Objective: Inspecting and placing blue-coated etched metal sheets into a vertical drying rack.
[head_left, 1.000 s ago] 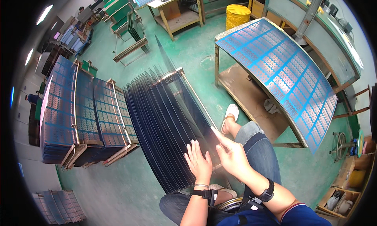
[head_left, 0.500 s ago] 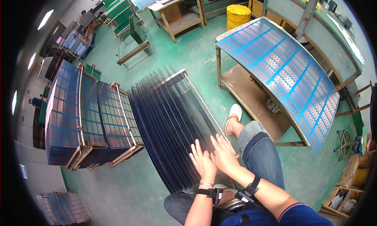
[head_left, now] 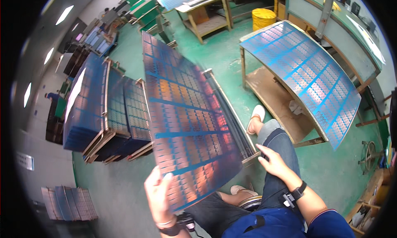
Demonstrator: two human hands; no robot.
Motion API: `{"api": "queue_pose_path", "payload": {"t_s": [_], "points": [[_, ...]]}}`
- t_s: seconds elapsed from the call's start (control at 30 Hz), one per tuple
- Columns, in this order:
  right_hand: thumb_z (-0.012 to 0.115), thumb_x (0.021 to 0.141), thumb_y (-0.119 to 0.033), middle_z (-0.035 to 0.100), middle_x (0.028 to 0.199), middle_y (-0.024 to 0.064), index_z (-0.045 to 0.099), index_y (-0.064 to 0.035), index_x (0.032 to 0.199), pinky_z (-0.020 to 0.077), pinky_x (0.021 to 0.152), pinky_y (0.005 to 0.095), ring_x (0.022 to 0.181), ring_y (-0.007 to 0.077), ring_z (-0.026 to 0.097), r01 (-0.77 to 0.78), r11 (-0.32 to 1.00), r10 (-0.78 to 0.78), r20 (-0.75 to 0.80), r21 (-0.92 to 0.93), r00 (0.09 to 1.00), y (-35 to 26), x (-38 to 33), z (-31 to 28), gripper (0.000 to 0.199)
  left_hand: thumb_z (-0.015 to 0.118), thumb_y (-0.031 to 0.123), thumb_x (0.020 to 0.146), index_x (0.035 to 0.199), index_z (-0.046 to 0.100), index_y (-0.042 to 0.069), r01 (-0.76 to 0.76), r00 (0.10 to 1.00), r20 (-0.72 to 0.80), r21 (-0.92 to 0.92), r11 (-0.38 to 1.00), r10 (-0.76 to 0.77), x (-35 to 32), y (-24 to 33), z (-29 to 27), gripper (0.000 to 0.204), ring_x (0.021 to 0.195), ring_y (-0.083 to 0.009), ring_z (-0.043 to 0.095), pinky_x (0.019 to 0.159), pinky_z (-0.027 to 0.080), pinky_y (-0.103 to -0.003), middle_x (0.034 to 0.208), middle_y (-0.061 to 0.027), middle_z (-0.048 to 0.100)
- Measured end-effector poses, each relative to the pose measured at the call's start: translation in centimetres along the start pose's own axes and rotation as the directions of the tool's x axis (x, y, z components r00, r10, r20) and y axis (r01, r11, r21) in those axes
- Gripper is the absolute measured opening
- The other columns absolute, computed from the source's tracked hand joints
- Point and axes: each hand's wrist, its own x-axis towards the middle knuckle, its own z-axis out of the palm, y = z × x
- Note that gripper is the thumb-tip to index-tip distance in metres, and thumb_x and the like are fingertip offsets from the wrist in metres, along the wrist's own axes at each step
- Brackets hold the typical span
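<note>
Head view: our left hand pinches one tilted copper-and-blue panel by its lower left edge, before us; our right hand is empty, fingers loosely parted, near one rack holding dark sheets, too overlapped for us to count. Rightward, one patterned sheet shows atop one tabletop. Farther off we see one yellow bin, its contents hidden.
</note>
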Motion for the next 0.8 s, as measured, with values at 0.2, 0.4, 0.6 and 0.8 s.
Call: {"api": "queue_pose_path", "payload": {"t_s": [0.2,0.4,0.6,0.8], "points": [[0.056,0.09,-0.02,0.042,0.136,0.0145,0.031,-0.0034,0.138,0.0353,0.102,0.0379,0.123,0.0235,0.043,-0.364,0.517,0.287,0.244,0.775,0.926,-2.4,-2.1,-3.1,0.056,0.056,0.019,0.076,0.106,0.052,-0.005,-0.15,0.954,-0.298,-0.391,0.908,0.03,-6.7,1.0,-5.7,0.038,0.085,-0.0233,0.059,0.08,0.046,-0.033,0.095,-0.0136,0.06],[0.054,0.091,-0.019,0.056,0.119,0.0123,0.041,-0.0004,0.128,0.0477,0.089,0.0359,0.104,0.0219,0.058,-0.266,0.005,0.139,0.263,0.964,0.955,-3.6,-4.4,-5.7,0.044,0.054,0.019,0.078,0.103,0.054,-0.007,-0.043,0.997,-0.076,-0.57,0.82,-0.001,-8.1,-0.7,-5.4,0.036,0.081,-0.0196,0.061,0.076,0.048,-0.029,0.092,-0.0136,0.063],[0.061,0.084,-0.01,0.057,0.114,0.0118,0.041,-0.0011,0.126,0.0493,0.086,0.0335,0.1,0.0205,0.059,-0.155,0.189,0.051,0.148,0.97,0.988,-4.5,-5.8,-6.4,0.047,0.052,0.027,0.085,0.11,0.052,-0.006,-0.01,0.999,0.03,-0.606,0.795,0.036,-7.6,-3.0,-6.2,0.041,0.088,-0.0233,0.062,0.08,0.049,-0.031,0.1,-0.0169,0.062],[0.066,0.081,-0.01,0.06,0.108,0.0055,0.046,-0.0056,0.122,0.0454,0.089,0.0356,0.098,0.018,0.058,-0.09,0.192,0.03,0.085,0.977,0.996,-7.5,-5.9,-3.6,0.046,0.029,0.048,0.096,0.133,0.037,0.005,-0.211,0.977,-0.211,-0.922,0.325,0.034,-8.5,-5.8,-0.6,0.058,0.12,-0.028,0.043,0.102,0.034,-0.042,0.135,-0.0113,0.042]]}}
